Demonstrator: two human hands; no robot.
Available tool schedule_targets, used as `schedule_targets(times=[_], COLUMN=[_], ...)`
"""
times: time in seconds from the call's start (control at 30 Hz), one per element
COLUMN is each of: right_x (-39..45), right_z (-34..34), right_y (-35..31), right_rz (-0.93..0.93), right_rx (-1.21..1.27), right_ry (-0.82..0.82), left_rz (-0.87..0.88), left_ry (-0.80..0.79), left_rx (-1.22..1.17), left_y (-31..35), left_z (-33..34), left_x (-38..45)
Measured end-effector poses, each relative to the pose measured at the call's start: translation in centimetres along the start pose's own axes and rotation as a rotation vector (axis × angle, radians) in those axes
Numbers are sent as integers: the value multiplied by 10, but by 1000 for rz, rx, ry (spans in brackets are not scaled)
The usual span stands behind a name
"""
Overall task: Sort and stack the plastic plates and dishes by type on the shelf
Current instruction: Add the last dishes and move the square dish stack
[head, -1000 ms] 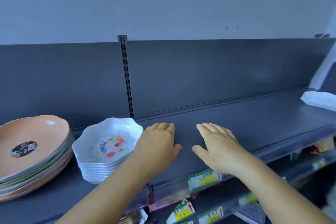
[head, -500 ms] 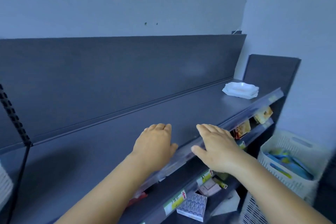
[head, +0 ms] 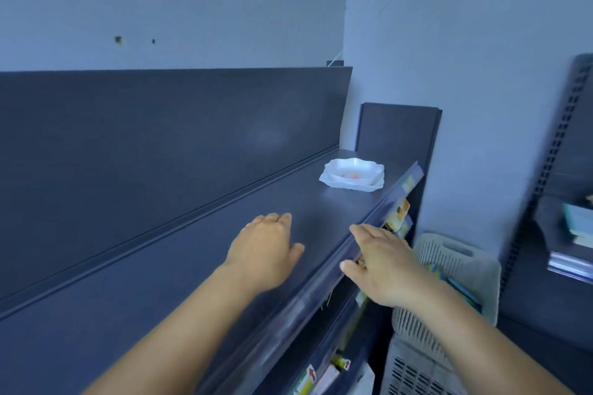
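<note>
We hold both hands out, palms down, over the dark grey metal shelf (head: 179, 272). Our left hand (head: 263, 253) hovers above the shelf surface with its fingers straight and close together, thumb out to the side; it holds nothing. Whether it touches the surface, we cannot tell. Our right hand (head: 382, 266) lies just beside the left, over the shelf's front edge rail (head: 324, 279), fingers straight and relaxed, also holding nothing.

The small stack of white plastic dishes with wavy rims (head: 352, 174) sits on the same shelf, well beyond both hands and ahead of the right hand, near the shelf's far end. A faint orange print shows in the top dish.

Below and to the right of our right hand stands a pale perforated plastic basket (head: 455, 269) holding coloured items.
</note>
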State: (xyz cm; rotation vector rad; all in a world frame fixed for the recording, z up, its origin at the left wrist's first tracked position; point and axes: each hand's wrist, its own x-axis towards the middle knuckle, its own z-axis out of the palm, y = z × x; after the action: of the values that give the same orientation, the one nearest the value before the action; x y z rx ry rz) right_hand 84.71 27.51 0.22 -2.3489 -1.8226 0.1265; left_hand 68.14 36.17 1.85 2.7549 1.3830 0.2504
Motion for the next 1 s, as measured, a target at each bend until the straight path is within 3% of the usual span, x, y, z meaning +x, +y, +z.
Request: schedule_targets(times=[0.53,1.0], right_x=[150,255], right_z=[-3,0], right_y=[108,162], right_rz=[269,394], right_rx=[184,393], right_ry=[66,107], left_rz=[19,-219], left_ry=[-25,-20], left_rx=[-109,-158], left_y=[22,54], left_z=[37,74], left_x=[209,346])
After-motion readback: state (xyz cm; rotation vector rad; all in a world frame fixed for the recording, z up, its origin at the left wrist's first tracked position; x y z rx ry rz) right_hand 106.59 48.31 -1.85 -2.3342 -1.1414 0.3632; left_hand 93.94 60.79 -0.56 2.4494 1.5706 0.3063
